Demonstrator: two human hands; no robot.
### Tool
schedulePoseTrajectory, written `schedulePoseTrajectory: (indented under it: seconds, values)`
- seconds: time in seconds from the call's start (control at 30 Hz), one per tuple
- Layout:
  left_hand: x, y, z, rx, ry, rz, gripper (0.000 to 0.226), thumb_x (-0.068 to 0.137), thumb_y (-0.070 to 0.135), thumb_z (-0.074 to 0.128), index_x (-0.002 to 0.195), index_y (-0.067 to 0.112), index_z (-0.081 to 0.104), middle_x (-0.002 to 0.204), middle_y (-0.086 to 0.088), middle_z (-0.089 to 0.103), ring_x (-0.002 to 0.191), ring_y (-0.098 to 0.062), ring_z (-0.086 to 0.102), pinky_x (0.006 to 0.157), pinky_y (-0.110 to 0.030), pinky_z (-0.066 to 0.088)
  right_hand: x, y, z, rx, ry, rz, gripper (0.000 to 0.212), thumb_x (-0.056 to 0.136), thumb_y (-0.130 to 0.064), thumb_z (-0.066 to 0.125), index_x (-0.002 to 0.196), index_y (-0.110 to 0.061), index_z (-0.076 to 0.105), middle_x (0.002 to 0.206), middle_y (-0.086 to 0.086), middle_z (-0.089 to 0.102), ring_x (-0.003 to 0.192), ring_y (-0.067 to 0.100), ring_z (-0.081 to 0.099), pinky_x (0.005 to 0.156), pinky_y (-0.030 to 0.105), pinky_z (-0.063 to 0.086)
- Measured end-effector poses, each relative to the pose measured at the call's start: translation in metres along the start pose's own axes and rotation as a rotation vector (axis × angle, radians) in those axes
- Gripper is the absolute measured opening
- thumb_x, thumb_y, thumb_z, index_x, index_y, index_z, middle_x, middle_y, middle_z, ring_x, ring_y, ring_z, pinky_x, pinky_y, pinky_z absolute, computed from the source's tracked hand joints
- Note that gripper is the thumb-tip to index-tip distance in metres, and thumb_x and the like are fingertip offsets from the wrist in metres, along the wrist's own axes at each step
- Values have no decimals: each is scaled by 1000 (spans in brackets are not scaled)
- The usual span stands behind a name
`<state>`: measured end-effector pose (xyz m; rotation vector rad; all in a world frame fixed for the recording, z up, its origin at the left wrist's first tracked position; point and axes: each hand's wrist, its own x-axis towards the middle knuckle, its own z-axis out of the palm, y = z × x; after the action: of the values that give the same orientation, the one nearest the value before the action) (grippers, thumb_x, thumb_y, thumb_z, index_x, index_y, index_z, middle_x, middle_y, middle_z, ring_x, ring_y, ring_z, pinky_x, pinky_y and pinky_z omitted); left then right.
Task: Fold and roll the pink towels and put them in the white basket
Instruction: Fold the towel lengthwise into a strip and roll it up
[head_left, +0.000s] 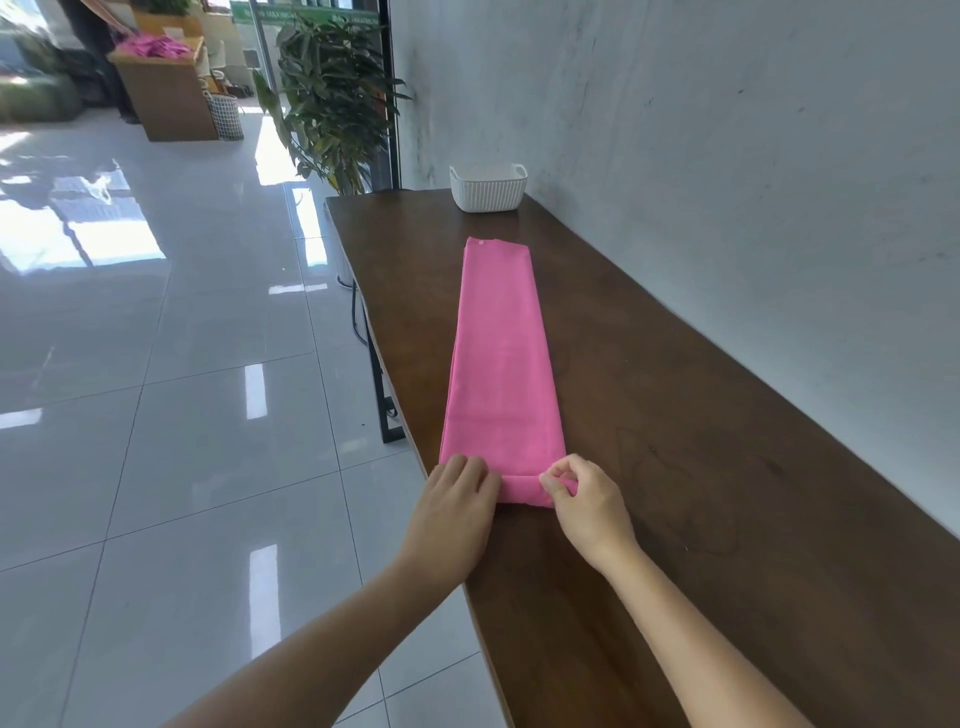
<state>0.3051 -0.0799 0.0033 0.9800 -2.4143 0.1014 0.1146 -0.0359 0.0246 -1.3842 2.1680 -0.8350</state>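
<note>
A: Hands first. Which one grips what?

B: Left hand (460, 493) is knuckles up, fingers curled down over the near left corner of the pink towel (498, 353). Right hand (582, 499) pinches the near right corner between thumb and forefinger, other fingers bent. Both are clamped on cloth, with a short stretch of roll between them.

A: How does the towel look?

B: Bright pink, matte, soft weave, few creases. Folded lengthwise into a long narrow strip, layered edges showing down its left side. The near end is turned over into a low, tight roll; the rest lies flat. The far end is squared off, with a small round pink stud near its left corner.

A: Axis?

B: Long axis runs straight away from the person, along the bench (675, 415) and parallel to the wall (727, 130). The roll lies crosswise to it.

A: Position?

B: On the bench, its near end close to the left edge. Bench top is dark brown wood, smooth, with faint grain. The white basket (488, 188) sits beyond the towel's far end, apart from it, beside the wall. It is ribbed plastic, rectangular, with rounded corners and cut-out handles.

A: Surroundings?

B: Wall is grey-white, mottled. Floor (156, 364) is glossy pale tile with window glare. A leafy plant (332, 98) stands past the bench's far end. Far back, a wooden counter (166, 98) carries a heap of pink cloth (153, 45).
</note>
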Motion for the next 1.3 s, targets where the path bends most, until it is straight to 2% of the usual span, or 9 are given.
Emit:
schedulePoseTrajectory:
  seconds: [0.17, 0.3, 0.37, 0.53, 0.67, 0.8, 1.0, 1.17, 1.3]
  values:
    - [-1, -7, 9, 46, 14, 34, 11, 92, 19, 70, 99, 14, 64, 98, -3, 61, 89, -23, 56, 82, -37, 53, 3, -10, 0, -184, 121, -15, 23, 96, -50, 60, 100, -29, 55, 107, -10, 47, 77, 4, 56, 52, 15, 36]
    - [8, -11, 12, 28, -59, -23, 15, 87, 18, 75, 96, 15, 63, 94, -2, 61, 86, -22, 58, 80, -36, 53, -1, -1, 8, -366, 265, -216, 29, 96, -49, 58, 88, -21, 63, 91, -9, 52, 65, 5, 50, 52, 12, 26]
    - [12, -15, 11, -1, -87, -45, 13, 89, 18, 74, 94, 16, 63, 92, 0, 62, 84, -22, 58, 76, -36, 53, -4, 6, 10, -402, 309, -300, 32, 97, -48, 55, 91, -19, 66, 92, -7, 56, 72, 6, 53, 59, 12, 34]
    - [26, -28, 5, -65, -217, -113, 6, 98, 20, 60, 100, 16, 64, 94, -1, 63, 90, -25, 58, 79, -37, 47, -5, 20, 11, -431, 196, -394, 41, 97, -54, 55, 120, -21, 61, 120, -6, 57, 106, 11, 57, 88, 24, 51]
    - [35, -30, -11, -156, -396, -176, 22, 106, 30, 45, 109, 17, 63, 98, -2, 61, 92, -26, 55, 82, -35, 44, -7, 17, 6, -438, 163, -380, 51, 95, -61, 39, 119, -21, 61, 115, -6, 59, 104, 11, 57, 88, 23, 49]
    - [40, -38, -23, -294, -517, -280, 15, 102, 28, 55, 107, 21, 67, 101, 1, 61, 93, -21, 56, 77, -31, 43, -13, 13, 7, -369, 95, -296, 58, 91, -68, 27, 118, -26, 56, 114, -10, 55, 101, 6, 52, 82, 17, 44]
    - [35, -31, -23, -408, -262, -473, 12, 89, 29, 73, 91, 26, 62, 99, 14, 57, 92, -11, 53, 73, -23, 42, -8, 9, 6, -220, 80, -185, 35, 97, -61, 46, 100, -27, 56, 98, -11, 55, 90, 6, 54, 71, 21, 48]
    - [11, -25, -9, -136, -38, -185, 9, 95, 28, 67, 94, 19, 66, 97, 6, 62, 94, -19, 50, 82, -37, 51, 2, 1, 7, -168, 80, -54, 36, 98, -60, 47, 94, -26, 57, 106, -7, 50, 87, 8, 54, 59, 17, 39]
    - [4, -32, -1, -90, -35, -95, 26, 95, 39, 64, 108, 17, 68, 107, 3, 64, 100, -21, 55, 87, -35, 50, 7, -11, 7, -178, 122, 18, 30, 99, -55, 49, 96, -26, 53, 99, -6, 53, 71, 5, 50, 52, 18, 33]
